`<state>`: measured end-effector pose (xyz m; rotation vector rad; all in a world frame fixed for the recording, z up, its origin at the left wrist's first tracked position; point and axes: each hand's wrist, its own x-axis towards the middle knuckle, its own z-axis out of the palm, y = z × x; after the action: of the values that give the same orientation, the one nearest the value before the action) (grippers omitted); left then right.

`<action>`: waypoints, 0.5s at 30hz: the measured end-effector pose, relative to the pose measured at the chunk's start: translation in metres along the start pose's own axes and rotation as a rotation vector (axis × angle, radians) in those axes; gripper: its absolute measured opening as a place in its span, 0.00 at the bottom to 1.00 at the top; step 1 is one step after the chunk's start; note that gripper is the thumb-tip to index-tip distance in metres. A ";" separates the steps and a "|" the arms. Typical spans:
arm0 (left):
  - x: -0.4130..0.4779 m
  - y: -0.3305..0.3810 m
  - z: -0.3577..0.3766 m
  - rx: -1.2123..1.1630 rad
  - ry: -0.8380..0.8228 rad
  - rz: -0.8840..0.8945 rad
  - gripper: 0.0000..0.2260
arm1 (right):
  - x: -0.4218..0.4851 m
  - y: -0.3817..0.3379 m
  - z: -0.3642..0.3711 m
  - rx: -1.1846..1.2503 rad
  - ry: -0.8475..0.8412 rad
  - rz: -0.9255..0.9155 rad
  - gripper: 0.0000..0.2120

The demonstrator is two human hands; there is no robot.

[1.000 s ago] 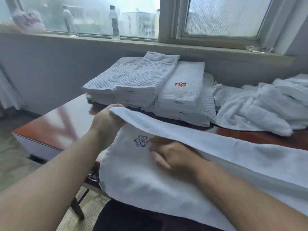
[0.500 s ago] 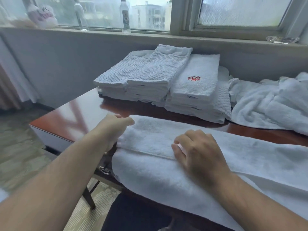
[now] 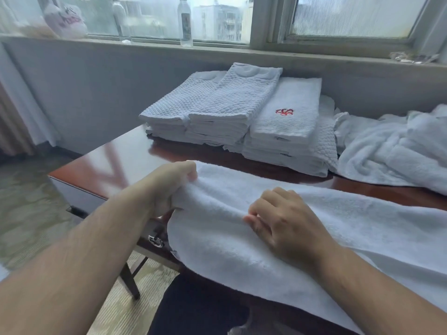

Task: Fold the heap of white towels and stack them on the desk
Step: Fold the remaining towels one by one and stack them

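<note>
**Both hands on the long towel at the near edge**

Your left hand (image 3: 169,187) is closed round the left end of the long white terry towel (image 3: 338,226), fingers curled over the top of the cloth and the end bunched in the grip. Your right hand (image 3: 283,221) sits just to the right of it on the same towel, knuckles up, fingers (image 3: 252,217) curled down over a raised ridge of cloth that runs between the two hands. The thumb is out of sight.

The towel lies lengthwise along the near edge of the glossy red-brown wooden surface (image 3: 116,165). Its near side hangs over the edge towards you and its right part runs out of view.

Behind it, against the wall, stand the stacks of folded white waffle-weave towels (image 3: 217,107). Touching their right side is the stack of folded white terry towels (image 3: 285,131), whose top one bears a red embroidered emblem. Right of that lies the heap of loose white towels (image 3: 387,153), rumpled and unfolded.

On the grey window ledge (image 3: 242,50) above stands a clear plastic bottle (image 3: 185,20), with a second, blurred one further left.
</note>
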<state>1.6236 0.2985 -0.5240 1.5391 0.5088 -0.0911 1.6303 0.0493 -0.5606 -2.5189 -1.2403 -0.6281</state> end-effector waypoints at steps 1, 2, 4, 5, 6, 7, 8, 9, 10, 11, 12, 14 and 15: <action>-0.001 0.000 -0.001 0.018 0.004 -0.009 0.05 | -0.001 -0.002 -0.003 -0.026 -0.060 0.000 0.19; -0.002 -0.001 -0.002 0.066 0.029 -0.006 0.06 | -0.001 -0.004 -0.006 -0.039 -0.115 0.022 0.21; -0.001 -0.004 -0.003 0.358 0.152 0.080 0.13 | -0.001 -0.006 -0.012 -0.034 -0.193 0.145 0.27; -0.002 -0.008 -0.002 0.557 0.236 0.157 0.18 | -0.001 -0.007 -0.015 -0.042 -0.237 0.230 0.30; -0.004 -0.013 0.001 0.728 0.313 0.238 0.25 | -0.001 -0.007 -0.017 -0.072 -0.284 0.314 0.33; -0.007 -0.018 0.006 0.839 0.349 0.301 0.32 | -0.001 -0.005 -0.018 -0.113 -0.333 0.387 0.36; -0.007 -0.024 0.010 0.914 0.351 0.349 0.35 | -0.003 -0.002 -0.018 -0.139 -0.399 0.450 0.39; -0.007 -0.030 0.016 0.978 0.328 0.375 0.35 | -0.004 0.001 -0.018 -0.136 -0.481 0.505 0.41; -0.003 -0.037 0.021 1.045 0.288 0.368 0.33 | -0.005 0.003 -0.018 -0.114 -0.560 0.543 0.42; 0.001 -0.045 0.025 1.123 0.258 0.353 0.32 | -0.007 0.006 -0.017 -0.086 -0.613 0.560 0.43; 0.005 -0.050 0.027 1.195 0.247 0.356 0.31 | -0.009 0.008 -0.015 -0.062 -0.631 0.562 0.42; 0.016 -0.054 0.027 1.248 0.266 0.400 0.31 | -0.011 0.013 -0.009 -0.037 -0.607 0.558 0.43; 0.023 -0.052 0.027 1.245 0.267 0.420 0.33 | -0.010 0.016 -0.006 -0.038 -0.584 0.563 0.43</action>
<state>1.6314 0.2759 -0.5822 2.8750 0.3092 0.1638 1.6364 0.0301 -0.5613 -2.9914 -0.5767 0.2329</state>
